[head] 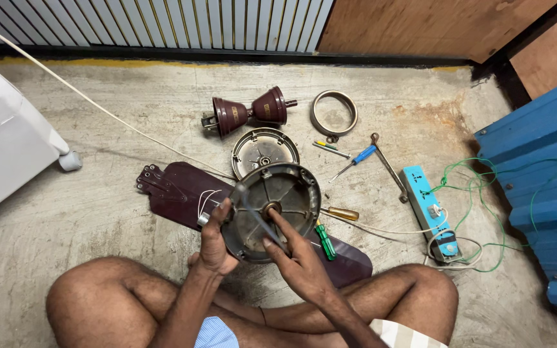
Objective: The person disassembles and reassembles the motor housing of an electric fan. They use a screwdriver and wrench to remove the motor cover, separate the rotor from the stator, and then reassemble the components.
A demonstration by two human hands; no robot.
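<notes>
A round dark metal fan motor housing stands tilted on the concrete floor in front of my crossed legs. My left hand grips its left rim, next to white wires and a small capacitor. My right hand rests on the housing's inner face with fingers reaching toward the brass centre hub; a thin dark tool or wire crosses the face by those fingers. Maroon fan blades lie under the housing.
A second round cover, maroon canopy cups and a metal ring lie beyond. Screwdrivers: blue, green, amber. A spanner, a blue power strip with green wire, a white appliance at left, blue sheeting at right.
</notes>
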